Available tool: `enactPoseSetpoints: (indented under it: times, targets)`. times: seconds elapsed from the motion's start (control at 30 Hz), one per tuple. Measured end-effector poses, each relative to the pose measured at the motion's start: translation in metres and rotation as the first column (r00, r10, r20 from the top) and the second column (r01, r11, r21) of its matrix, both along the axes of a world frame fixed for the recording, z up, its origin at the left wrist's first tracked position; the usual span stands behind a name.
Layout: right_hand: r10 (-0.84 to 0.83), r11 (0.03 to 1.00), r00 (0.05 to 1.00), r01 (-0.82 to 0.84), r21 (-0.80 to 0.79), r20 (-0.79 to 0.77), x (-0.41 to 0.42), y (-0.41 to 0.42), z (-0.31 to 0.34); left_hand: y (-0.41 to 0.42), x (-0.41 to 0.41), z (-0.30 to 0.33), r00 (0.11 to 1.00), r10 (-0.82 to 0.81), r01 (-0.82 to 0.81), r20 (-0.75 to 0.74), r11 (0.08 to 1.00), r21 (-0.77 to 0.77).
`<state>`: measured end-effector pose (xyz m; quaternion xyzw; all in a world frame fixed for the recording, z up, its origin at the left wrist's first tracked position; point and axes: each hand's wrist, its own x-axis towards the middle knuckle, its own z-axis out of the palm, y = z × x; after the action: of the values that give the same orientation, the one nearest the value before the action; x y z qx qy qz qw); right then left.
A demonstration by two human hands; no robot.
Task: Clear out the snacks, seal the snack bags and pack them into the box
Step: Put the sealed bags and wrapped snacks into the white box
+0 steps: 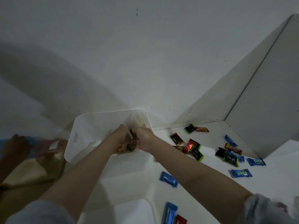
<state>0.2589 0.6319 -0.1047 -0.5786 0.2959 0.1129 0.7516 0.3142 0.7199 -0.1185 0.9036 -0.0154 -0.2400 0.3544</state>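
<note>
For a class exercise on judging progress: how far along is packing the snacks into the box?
Done: nothing clearly finished; what already lies in the white box is hard to tell. In hand: the left hand and right hand hold a clear snack bag at the box. Left: loose wrapped snacks scattered on the white table.

Head-worn view, steeply downward, close over white box (90,126), wall ahead

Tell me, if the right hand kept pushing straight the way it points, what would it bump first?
Probably the clear snack bag it already holds inside the white box, then the left hand; depth is unclear.
</note>
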Motion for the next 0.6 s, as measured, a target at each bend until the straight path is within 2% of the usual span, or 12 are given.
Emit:
enactPoseSetpoints:
  times: [0.1, 0.17, 0.27, 0.33, 0.43, 0.53, 0.6]
  targets:
    - [-0.036, 0.990, 0.999, 0.040, -0.138, 0.035, -0.026, -0.023, 0.004, -0.014, -0.026, 0.015, 0.975, -0.108, 0.101, 0.194, 0.994, 0.045]
    - [-0.035, 0.976, 0.999, 0.043, -0.212, 0.042, -0.043, -0.043, 0.001, -0.026, -0.048, 0.023, 0.938, -0.225, 0.196, 0.265, 0.972, 0.130]
    - [-0.067, 0.961, 0.995, 0.084, -0.264, 0.071, -0.070, -0.075, -0.007, -0.048, -0.083, 0.020, 0.880, -0.298, 0.234, 0.370, 0.950, 0.207]
    - [-0.103, 0.954, 0.991, 0.122, -0.275, 0.081, -0.090, -0.097, -0.012, -0.068, -0.106, 0.012, 0.858, -0.267, 0.207, 0.440, 0.962, 0.179]
    - [-0.085, 0.955, 0.993, 0.103, -0.279, 0.079, -0.124, -0.134, -0.024, -0.098, -0.145, -0.006, 0.833, -0.164, 0.171, 0.528, 0.985, 0.036]
    - [-0.039, 0.926, 0.989, 0.090, -0.366, 0.145, -0.160, -0.175, -0.047, -0.127, -0.191, -0.035, 0.841, -0.088, 0.117, 0.533, 0.993, -0.021]
    - [-0.001, 0.902, 0.991, 0.057, -0.427, 0.132, -0.188, -0.203, -0.066, -0.144, -0.222, -0.061, 0.885, -0.075, 0.088, 0.459, 0.996, -0.008]
